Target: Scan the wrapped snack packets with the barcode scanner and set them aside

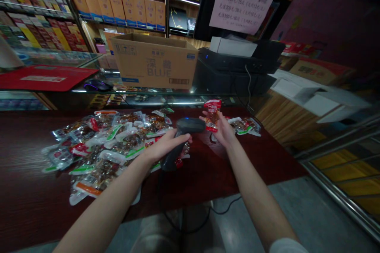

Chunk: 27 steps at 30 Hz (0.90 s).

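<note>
My left hand (166,145) is wrapped around the grip of the black scanner (189,125), thumb along its side, above the middle of the counter (213,174). Its head points toward the counter's right edge, facing the red packet (212,115); the handle slants down toward the near edge. My right hand (225,129) pinches that packet between thumb and fingers, its long axis roughly upright, just beyond the scanner's nose and apart from it.

The big heap of sealed packets (115,136) covers much of the counter's left half, reaching close beside my left hand. A smaller pile (246,125) lies near the far right corner. Bare wood runs from below the scanner to the right edge, and along the near left corner.
</note>
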### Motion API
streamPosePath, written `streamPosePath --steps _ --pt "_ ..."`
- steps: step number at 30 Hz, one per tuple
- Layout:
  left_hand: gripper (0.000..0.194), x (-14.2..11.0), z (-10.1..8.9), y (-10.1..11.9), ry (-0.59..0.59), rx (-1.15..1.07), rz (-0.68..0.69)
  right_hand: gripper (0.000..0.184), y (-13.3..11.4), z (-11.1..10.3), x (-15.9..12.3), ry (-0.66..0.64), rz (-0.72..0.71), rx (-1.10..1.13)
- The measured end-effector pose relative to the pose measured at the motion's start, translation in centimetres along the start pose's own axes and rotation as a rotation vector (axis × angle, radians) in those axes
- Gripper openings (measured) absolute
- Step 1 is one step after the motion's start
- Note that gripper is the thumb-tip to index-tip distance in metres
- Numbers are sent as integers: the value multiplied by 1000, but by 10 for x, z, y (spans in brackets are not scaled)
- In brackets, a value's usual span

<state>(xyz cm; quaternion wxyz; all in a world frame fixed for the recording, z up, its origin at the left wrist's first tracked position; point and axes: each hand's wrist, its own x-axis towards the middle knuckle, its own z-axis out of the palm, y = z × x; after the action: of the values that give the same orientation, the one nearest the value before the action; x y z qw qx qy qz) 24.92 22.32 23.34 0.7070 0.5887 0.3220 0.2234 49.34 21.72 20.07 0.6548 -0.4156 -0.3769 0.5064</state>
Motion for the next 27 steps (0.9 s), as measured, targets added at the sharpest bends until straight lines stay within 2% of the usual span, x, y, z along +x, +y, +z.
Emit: streamPosePath --steps 3,7,13,15,18,20,23,27 --pt "44 1 3 -1 -27 7 7 45 0 6 -3 2 5 -2" --pt "44 2 8 -3 -8 -16 -3 47 3 8 -5 -25 5 -16" --pt "41 5 8 -7 6 -38 5 58 9 2 0 -64 115 -127" --pt "41 6 7 -8 -1 -21 10 54 13 1 1 -31 61 -148" --pt "44 6 5 -7 -5 -3 16 48 14 -6 3 92 -92 -259" --pt "47 5 3 -5 15 -10 19 48 10 -17 5 193 -209 -465" --pt "51 4 -5 1 81 -35 50 49 -4 -41 5 383 -319 -982" --pt "51 5 -27 7 140 -73 116 53 -18 -68 1 635 -146 -1582"
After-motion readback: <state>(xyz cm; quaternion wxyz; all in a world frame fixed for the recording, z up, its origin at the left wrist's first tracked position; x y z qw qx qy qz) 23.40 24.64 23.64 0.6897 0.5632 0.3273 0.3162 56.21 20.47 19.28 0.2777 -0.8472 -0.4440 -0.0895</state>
